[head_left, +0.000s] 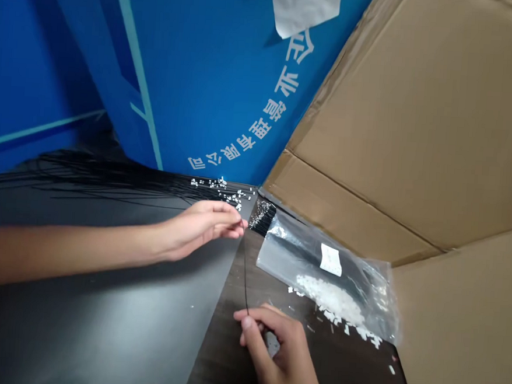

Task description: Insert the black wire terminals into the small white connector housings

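A thin black wire (246,267) runs between my two hands above the table. My left hand (207,226) pinches its upper end, close to the tips of a bundle of black wires. Lower down, my right hand (278,340) grips the same wire between thumb and forefinger. Behind my left hand lies the long bundle of black wires (121,177), with small white connectors (221,184) at its right end. Just right of my left fingertips, a clear plastic bag (287,241) holds more black wires, whose metal-tipped ends (262,214) stick out.
Loose white connectors (331,299) are heaped on and beside the bag, which bears a white label (331,260). Brown cardboard (401,126) walls the right side. A blue panel (202,83) with white characters stands at the back. A grey mat (141,324) covers the table's left part.
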Tool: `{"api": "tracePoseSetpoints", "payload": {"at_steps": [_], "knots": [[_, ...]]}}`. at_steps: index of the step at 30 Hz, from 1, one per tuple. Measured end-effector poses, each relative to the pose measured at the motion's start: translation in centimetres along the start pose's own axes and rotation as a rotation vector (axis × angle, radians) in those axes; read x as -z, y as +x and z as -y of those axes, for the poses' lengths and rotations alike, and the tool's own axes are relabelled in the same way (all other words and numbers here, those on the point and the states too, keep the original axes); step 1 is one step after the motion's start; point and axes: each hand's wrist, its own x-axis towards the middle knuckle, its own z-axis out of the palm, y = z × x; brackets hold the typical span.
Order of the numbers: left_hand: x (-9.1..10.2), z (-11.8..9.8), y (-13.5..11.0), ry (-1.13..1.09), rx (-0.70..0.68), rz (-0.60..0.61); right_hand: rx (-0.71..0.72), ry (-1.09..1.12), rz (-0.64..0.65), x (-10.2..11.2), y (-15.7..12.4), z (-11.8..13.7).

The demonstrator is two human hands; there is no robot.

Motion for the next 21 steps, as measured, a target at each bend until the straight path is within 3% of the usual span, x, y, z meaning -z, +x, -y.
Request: {"api": "tracePoseSetpoints", "payload": {"at_steps": [4, 7, 13, 17, 21], "knots": [[3.0, -3.2, 3.3, 0.045, -0.003, -0.065, 0.025, -0.034, 0.138, -0.2, 0.6, 0.3], [5.6, -6.2, 5.3, 0.125, -0.067, -0.129, -0.042, -0.231, 0.225, 0.6, 1.3, 0.8], [10.0, -10.5, 7.0, 0.469, -0.291, -0.205, -0.292, -0.647, 0.123, 4.0, 2.8, 0.7], [11.3, -9.7, 8.1, 0.795, -0.424, -0.186, -0.437, -0.843, 0.058, 5.2, 3.7, 0.3], [11.4, -6.3, 9.6, 1.077, -0.488, -0.025, -0.483, -0.905, 0.077, 5.1, 4.5, 0.3]]}}
